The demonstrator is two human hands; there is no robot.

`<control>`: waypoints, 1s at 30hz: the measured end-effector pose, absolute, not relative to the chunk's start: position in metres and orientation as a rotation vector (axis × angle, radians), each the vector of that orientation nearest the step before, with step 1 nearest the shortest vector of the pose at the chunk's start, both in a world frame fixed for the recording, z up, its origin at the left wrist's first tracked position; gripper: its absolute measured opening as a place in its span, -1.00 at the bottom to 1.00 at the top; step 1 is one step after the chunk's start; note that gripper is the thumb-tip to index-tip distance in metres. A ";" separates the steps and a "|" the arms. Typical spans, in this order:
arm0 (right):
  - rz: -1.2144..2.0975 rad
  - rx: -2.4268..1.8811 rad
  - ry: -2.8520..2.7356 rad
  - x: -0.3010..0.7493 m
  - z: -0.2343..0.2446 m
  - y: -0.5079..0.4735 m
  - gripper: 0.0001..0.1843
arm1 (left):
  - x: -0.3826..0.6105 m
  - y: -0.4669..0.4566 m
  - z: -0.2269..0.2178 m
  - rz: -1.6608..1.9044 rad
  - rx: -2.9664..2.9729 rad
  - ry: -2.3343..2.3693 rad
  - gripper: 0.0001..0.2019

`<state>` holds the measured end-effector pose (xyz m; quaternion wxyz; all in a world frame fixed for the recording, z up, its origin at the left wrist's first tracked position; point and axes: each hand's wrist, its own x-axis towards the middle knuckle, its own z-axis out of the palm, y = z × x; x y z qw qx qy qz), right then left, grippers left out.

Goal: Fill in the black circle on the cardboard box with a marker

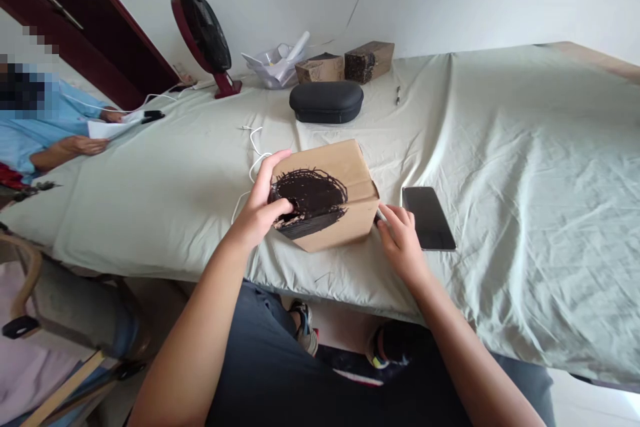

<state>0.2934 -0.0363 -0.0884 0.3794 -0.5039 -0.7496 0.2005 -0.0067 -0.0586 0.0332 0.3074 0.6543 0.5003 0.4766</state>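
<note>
Near the tabletop's (500, 147) front edge, our left hand (260, 210) grips the cardboard box (345, 177); our right hand (400, 243) perhaps pinches something against it.

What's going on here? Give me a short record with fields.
left hand: grips the box at its left side, fingers over a black scribbled patch
right hand: touches the box's right lower edge
phone: flat, screen dark, right of the box
case: black, behind the box
fan: far left
sheet: pale green, covers the table
</note>
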 end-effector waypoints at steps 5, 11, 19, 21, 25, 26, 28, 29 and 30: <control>0.123 -1.701 -2.264 0.286 -0.088 -0.035 -0.53 | -0.007 -0.056 0.032 1.286 1.696 1.349 -0.20; 0.074 -1.755 -2.233 0.277 -0.086 -0.038 -0.72 | -0.007 -0.055 0.030 1.323 1.669 1.300 -0.20; 0.576 -1.393 -1.741 0.286 -0.094 -0.033 -0.70 | -0.010 -0.047 0.021 1.402 1.679 1.233 -0.22; 0.656 -1.378 -1.711 0.287 -0.088 -0.035 -0.70 | -0.010 -0.047 0.021 1.409 1.696 1.232 -0.22; 0.723 -1.380 -1.677 0.286 -0.079 -0.038 -0.69 | -0.008 -0.047 0.022 1.400 1.741 1.247 -0.21; 0.722 -1.364 -1.667 0.285 -0.079 -0.038 -0.70 | -0.008 -0.047 0.023 1.393 1.756 1.250 -0.21; 0.724 -1.308 -1.638 0.284 -0.082 -0.035 -0.73 | -0.006 -0.047 0.024 1.377 1.787 1.249 -0.22; 0.732 -1.282 -1.624 0.284 -0.084 -0.034 -0.76 | -0.006 -0.048 0.024 1.371 1.798 1.247 -0.23; 0.748 -1.264 -1.610 0.283 -0.087 -0.032 -0.78 | -0.006 -0.048 0.023 1.366 1.805 1.245 -0.24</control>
